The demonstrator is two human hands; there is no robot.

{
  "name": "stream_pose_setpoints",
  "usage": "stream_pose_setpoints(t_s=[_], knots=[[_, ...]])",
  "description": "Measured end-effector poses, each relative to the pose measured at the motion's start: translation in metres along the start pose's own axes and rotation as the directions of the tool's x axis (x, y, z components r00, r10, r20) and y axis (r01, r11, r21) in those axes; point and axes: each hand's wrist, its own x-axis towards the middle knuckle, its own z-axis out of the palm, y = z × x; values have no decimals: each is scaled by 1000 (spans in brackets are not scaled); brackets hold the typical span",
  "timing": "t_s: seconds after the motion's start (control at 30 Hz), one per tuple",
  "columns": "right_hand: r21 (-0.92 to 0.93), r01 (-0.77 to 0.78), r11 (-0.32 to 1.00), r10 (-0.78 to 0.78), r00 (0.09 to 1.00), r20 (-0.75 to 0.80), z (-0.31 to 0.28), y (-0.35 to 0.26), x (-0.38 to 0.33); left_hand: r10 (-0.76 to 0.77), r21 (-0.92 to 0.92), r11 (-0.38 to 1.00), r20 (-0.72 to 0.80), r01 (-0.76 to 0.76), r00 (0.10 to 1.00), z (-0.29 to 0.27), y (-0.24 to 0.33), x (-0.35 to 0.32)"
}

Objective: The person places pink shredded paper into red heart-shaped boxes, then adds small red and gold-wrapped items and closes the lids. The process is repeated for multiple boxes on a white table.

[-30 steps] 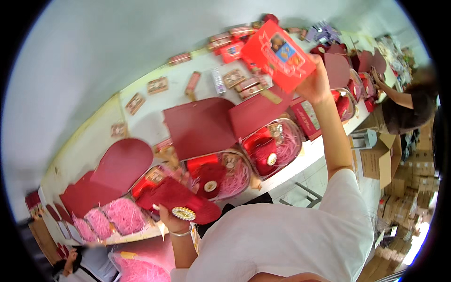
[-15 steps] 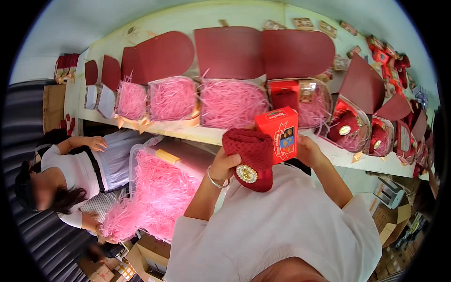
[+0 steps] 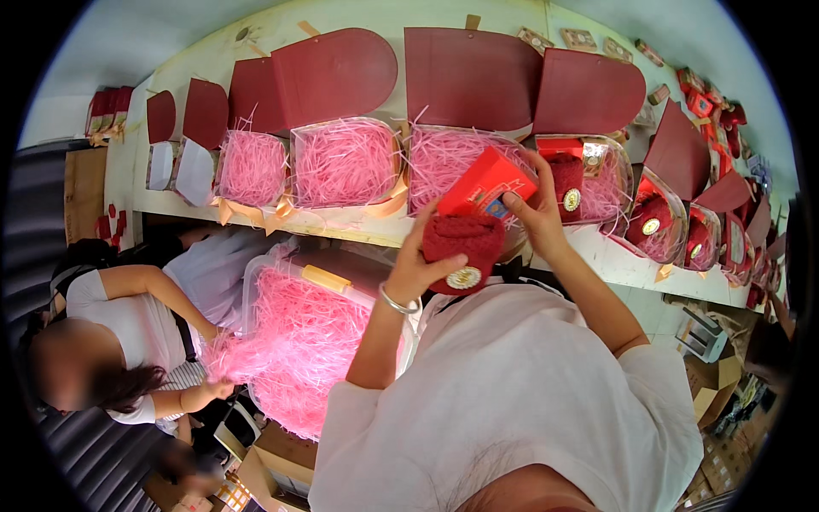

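My left hand (image 3: 413, 270) grips a rolled dark red knitted cloth (image 3: 461, 241) with an oval white-and-gold brooch on its front, thumb next to the brooch. Above the cloth, and overlapping it, a red cardboard sweets box (image 3: 485, 181) is tilted in my right hand (image 3: 539, 209). Both are held over the near edge of an open gift box (image 3: 425, 175) filled with pink shredded paper. Just right of it, another gift box (image 3: 616, 183) contains a similar cloth with a brooch (image 3: 566, 183), a red box and a small patterned box (image 3: 594, 157).
Gift boxes with raised dark red lids (image 3: 335, 72) line the long table (image 3: 375, 230). Below its left part stands a clear tub (image 3: 256, 294) of pink shreds. A co-worker (image 3: 115, 299) reaches into it. Small patterned packs (image 3: 578, 39) lie at the back.
My hands have lifted the cloth and red box toward the shred-filled gift box. The red box has tilted, and my right fingers now wrap its right side. The co-worker has moved a handful of shreds.
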Motion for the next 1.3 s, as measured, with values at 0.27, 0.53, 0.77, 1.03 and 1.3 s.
stream_pose_setpoints(t_s=[0.27, 0.53, 0.77, 1.03, 1.3], knots=[[-198, -91, 976, 119, 983, 136, 0, -14, 93, 38, -117, 992, -4, -38, 999, -53, 43, 29], [-613, 187, 767, -318, 941, -112, 44, 80, 135, 90, 291, 956, -149, -43, 985, -63, -24, 18], [-475, 126, 871, -241, 952, -190, 14, 117, 97, 97, 353, 935, -180, -28, 979, -64, -37, 13], [-713, 81, 697, -210, 973, -95, 5, 126, 85, 224, 761, 625, 41, -176, 974, -68, -39, 33], [-689, 26, 724, -169, 975, -142, 16, 117, 73, 199, 749, 644, 30, -154, 980, -65, -51, 39]])
